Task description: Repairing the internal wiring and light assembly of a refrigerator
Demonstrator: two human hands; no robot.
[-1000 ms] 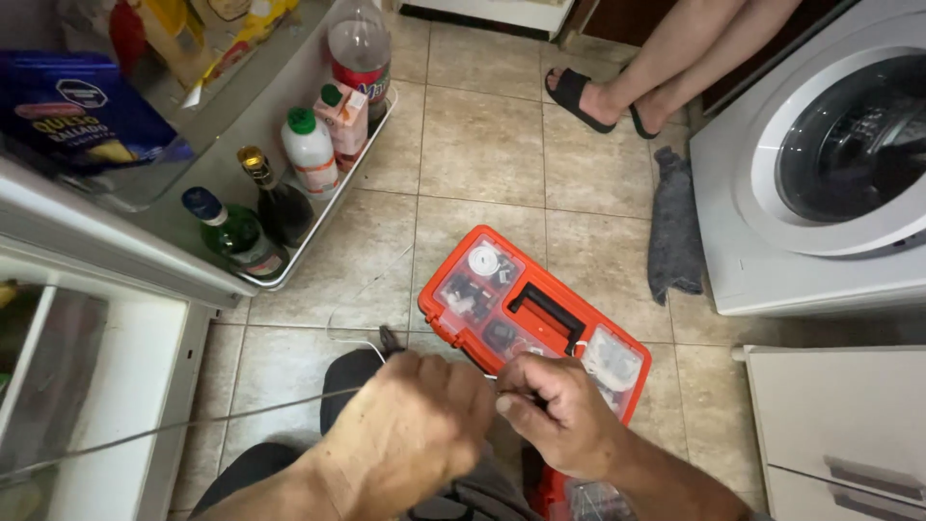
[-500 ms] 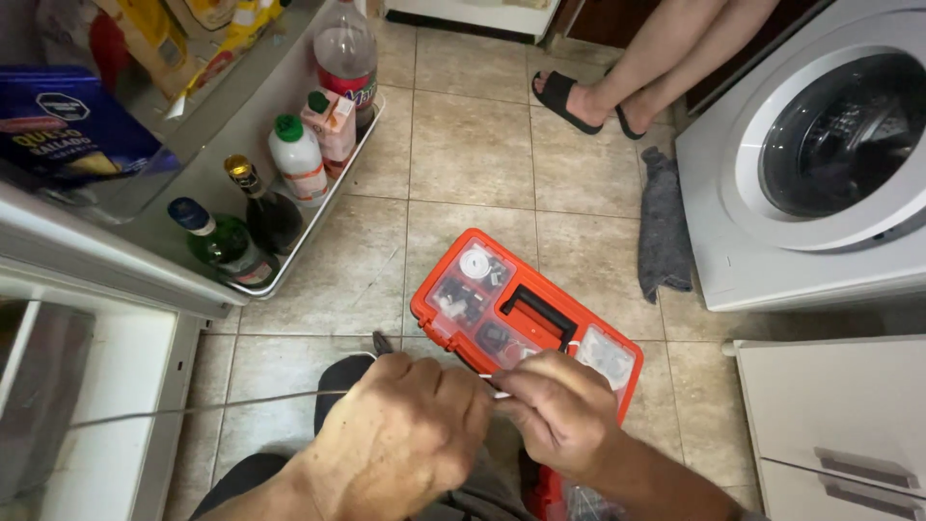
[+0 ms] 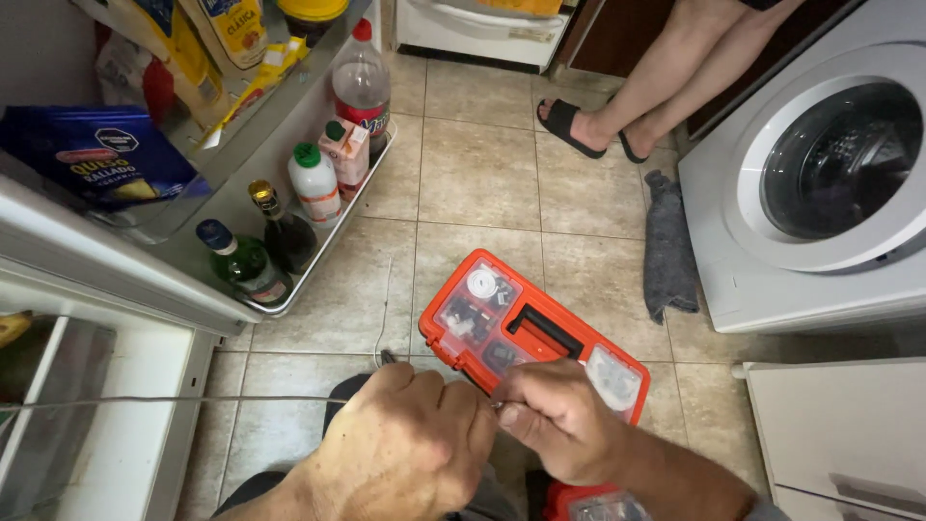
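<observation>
Both fists clenched on thin wire [image 3: 174, 399] — left hand [image 3: 400, 449], right hand [image 3: 559, 420] meeting above orange toolbox [image 3: 526, 333] — open fridge door [image 3: 125, 260] beside.

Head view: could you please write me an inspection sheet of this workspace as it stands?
Surface: beige tiled floor.
Job's things: thin wire running left from the hands; orange organiser case, closed, on the floor.
Clutter: grey cloth beside the washing machine.
Hands: left hand and right hand meet at the wire's end, fingers closed; the grip itself is hidden.
Cables: nothing seen besides the wire.
Surroundings: open fridge door shelf with bottles; another person's sandalled feet.
</observation>
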